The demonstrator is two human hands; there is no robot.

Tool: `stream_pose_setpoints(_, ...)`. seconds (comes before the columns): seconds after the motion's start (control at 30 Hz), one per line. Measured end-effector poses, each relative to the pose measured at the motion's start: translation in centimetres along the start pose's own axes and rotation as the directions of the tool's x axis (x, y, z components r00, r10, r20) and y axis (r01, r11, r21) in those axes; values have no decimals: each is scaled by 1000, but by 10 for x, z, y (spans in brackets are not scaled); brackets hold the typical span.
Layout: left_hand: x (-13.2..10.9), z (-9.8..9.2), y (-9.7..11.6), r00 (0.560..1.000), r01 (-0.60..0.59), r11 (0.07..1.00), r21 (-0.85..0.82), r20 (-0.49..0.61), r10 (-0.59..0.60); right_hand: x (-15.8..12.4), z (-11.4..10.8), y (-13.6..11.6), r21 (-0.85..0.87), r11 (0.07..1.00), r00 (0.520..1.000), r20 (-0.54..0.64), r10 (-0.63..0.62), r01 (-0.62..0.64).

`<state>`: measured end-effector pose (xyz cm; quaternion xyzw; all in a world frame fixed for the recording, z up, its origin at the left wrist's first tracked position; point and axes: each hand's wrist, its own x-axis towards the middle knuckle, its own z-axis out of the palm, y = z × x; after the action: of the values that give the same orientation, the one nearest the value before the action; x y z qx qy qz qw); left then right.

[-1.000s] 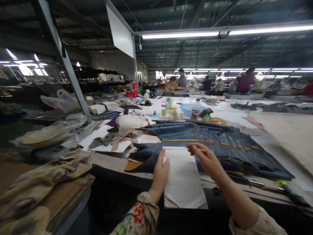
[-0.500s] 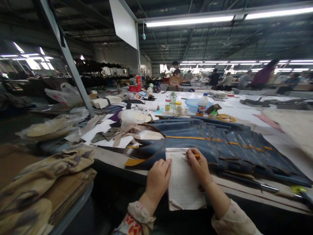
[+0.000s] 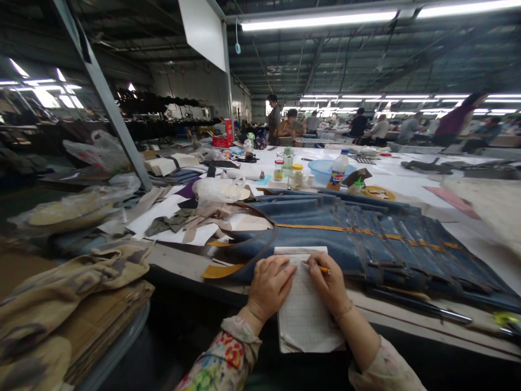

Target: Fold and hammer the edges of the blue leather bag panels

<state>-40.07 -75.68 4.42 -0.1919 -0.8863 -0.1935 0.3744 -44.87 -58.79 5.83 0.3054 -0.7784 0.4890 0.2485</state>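
Observation:
A notepad (image 3: 303, 320) with ruled pages lies at the table's front edge, its lower end jutting past it. My left hand (image 3: 269, 285) rests on the pad's left side, fingers stretched out and lying over the paper. In my right hand (image 3: 329, 282) is a yellow pencil (image 3: 324, 269), pinched with its tip at the upper part of the page. The pad's top end lies against a stack of dark blue leather-like pieces (image 3: 313, 239) with a yellow-orange stripe across them.
Behind the blue pieces stand a Pepsi bottle (image 3: 337, 171), a blue basin (image 3: 319, 169) and lidded jars (image 3: 296, 176). Scraps and a plastic bag (image 3: 220, 190) lie to the left. Cardboard (image 3: 109, 326) and camouflage cloth (image 3: 73, 288) are piled at lower left. People work farther back.
My left hand has slid up and right, farther onto the notepad. The pencil tip has shifted slightly left on the page. A person in the background now stands more to the left.

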Motion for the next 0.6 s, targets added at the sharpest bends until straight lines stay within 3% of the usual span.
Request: stream_pose_setpoints(0.6, 2, 0, 1, 999, 31, 999, -8, 12, -31, 1, 2, 1, -63, 998, 999, 15, -30, 31)
